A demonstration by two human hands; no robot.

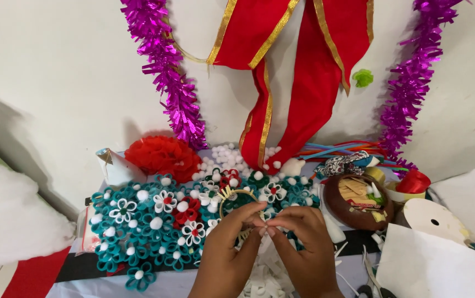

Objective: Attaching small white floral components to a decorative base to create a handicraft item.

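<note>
Step in hand: left hand [227, 251] and right hand [304, 248] meet fingertip to fingertip near the front edge of the surface [91, 287], pinching a small strip of white material [264, 225] between them; both are closed on it in a fine grip. It appears to be folding or shaping work. By judgement, the next move calls for steady, even pressure, since the piece is tiny and pliable.

Just behind the fingers: a thin gold wire ring [236, 194], resting on a spread of teal, red and white quilled paper flowers with white pompom centres [154, 226].

Right side: round brown bowl of paper scraps [359, 205]; white paper sheets [436, 265].

Back edge: red tissue pompom [163, 156]; loose white pompoms [223, 156].

Room: pale wall hung with magenta tinsel garlands [165, 66] and a red, gold-edged ribbon bow [298, 72].
</note>
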